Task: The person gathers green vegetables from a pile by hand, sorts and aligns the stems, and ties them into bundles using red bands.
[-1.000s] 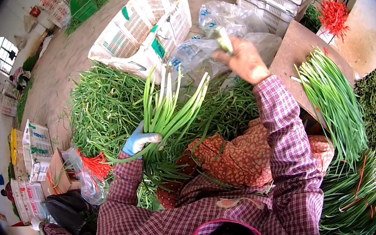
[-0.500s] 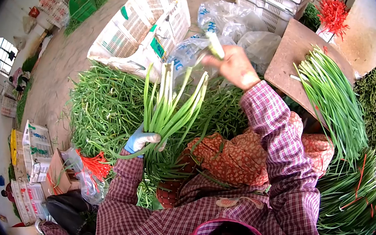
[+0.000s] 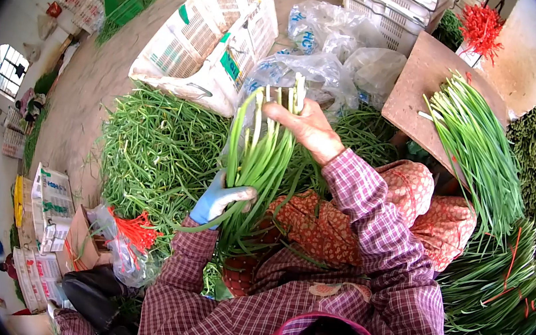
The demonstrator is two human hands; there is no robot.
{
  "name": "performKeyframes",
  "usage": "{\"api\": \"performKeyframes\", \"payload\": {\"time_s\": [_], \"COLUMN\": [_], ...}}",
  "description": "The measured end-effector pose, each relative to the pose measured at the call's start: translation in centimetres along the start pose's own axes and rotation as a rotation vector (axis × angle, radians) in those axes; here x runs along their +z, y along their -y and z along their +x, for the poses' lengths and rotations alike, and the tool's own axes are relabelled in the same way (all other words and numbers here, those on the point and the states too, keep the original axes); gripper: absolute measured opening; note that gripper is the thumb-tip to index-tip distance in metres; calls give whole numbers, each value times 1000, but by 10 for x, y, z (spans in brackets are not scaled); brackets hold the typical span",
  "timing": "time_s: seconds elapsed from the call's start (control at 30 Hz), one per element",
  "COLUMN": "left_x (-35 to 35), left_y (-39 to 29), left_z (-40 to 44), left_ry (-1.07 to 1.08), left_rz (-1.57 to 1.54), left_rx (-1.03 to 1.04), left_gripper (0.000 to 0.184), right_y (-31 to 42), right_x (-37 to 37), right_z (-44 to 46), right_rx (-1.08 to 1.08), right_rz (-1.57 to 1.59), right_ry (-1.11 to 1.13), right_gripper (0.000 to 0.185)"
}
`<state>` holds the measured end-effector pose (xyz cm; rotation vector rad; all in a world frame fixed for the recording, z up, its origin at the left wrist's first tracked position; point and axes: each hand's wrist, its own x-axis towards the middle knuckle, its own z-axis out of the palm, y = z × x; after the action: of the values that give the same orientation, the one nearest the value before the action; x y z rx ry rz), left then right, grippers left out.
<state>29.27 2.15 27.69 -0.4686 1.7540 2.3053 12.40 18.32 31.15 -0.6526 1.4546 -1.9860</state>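
Observation:
A bunch of green onions stands upright in front of me, white ends up. My left hand, in a blue and white glove, is closed around the lower green part of it. Near the top my bare right hand grips the white ends, thumb across the front. Long leaves hang below my left hand over my lap. Beneath and behind the bunch lies a wide heap of loose green stalks.
A white crate stands beyond the heap, beside clear plastic bags. At right, a brown board carries a sorted bundle; tied bundles lie below. Red ties lie at left.
My right hand has come down and left from above the bunch onto its white ends. The pale object it held is no longer distinct. My left hand has risen slightly and shifted right.

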Motion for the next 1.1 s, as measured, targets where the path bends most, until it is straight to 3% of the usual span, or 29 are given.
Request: {"api": "performKeyframes", "payload": {"time_s": [0.07,0.3,0.37,0.53,0.6,0.67,0.9,0.93,0.97,1.03,1.1], "left_x": [9,3,-6,-8,-4,-4,-2,-2,-12,-20,-46], "left_y": [1,28,48,42,29,24,26,17,16,3,2], "left_z": [0,8,12,14,18,24,45,45,53,52,51], "left_ry": [-19,-67,-87,-50,-119,-115,-164,-152,54,-167,-221], "left_rz": [5,-44,-312,-434,-364,-400,-380,-369,-455,-491,-460], "left_rx": [18,159,118,71,115,114,103,172,270,247,284], "left_gripper": [38,40,46,55,43,34,37,38,37,34,36], "right_y": [-4,-8,-11,-11,-5,-11,-10,-3,2,14,32], "right_x": [8,13,14,13,15,15,12,10,6,-17,-45], "right_z": [5,0,1,1,-2,0,1,-1,-3,-5,-5], "right_rx": [-51,-158,-189,-190,-93,-118,-124,-142,-159,-214,-287], "right_rz": [-55,34,25,-74,166,167,69,21,-26,-127,-129], "right_ry": [-101,-346,-351,-297,-236,-271,-279,-367,-452,-536,-672], "right_gripper": [26,20,21,24,25,25,27,30,32,37,37]}}
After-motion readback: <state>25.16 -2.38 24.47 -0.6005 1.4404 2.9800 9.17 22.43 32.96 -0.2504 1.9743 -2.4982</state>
